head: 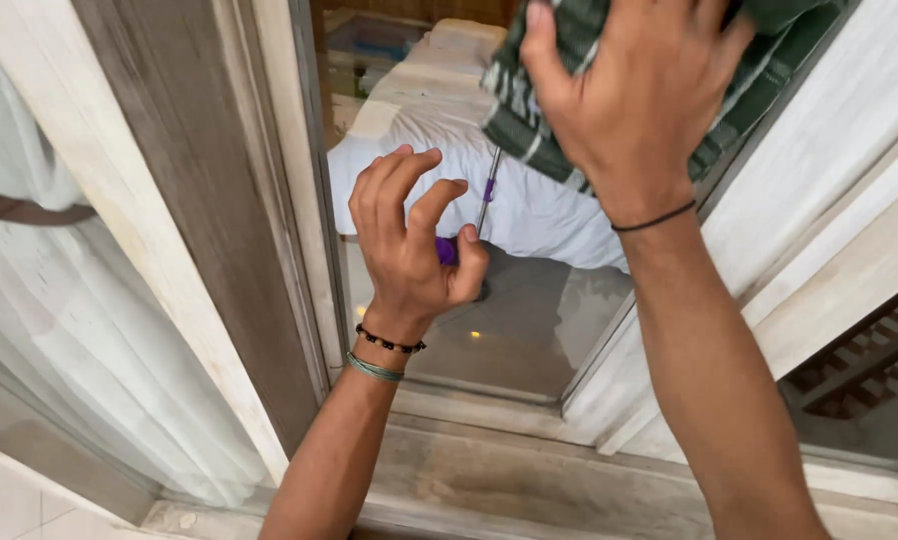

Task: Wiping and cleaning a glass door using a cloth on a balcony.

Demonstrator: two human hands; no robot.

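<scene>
My right hand (637, 95) is spread flat on a green striped cloth (529, 125) and presses it against the glass pane (529, 340) of a window. My left hand (409, 240) is raised in front of the pane, lower and to the left, with its fingers curled and apart. A small purple piece (447, 250) shows beside its thumb. I cannot tell whether the hand touches it. A thin metal pole (490, 185) with a purple fitting stands behind the glass, between the two hands.
A pale wooden window frame (184, 200) runs down the left, with a white curtain (59, 330) behind the neighbouring pane. Through the glass lies a bed with white sheets (419, 120). A stained stone sill (509, 480) lies below.
</scene>
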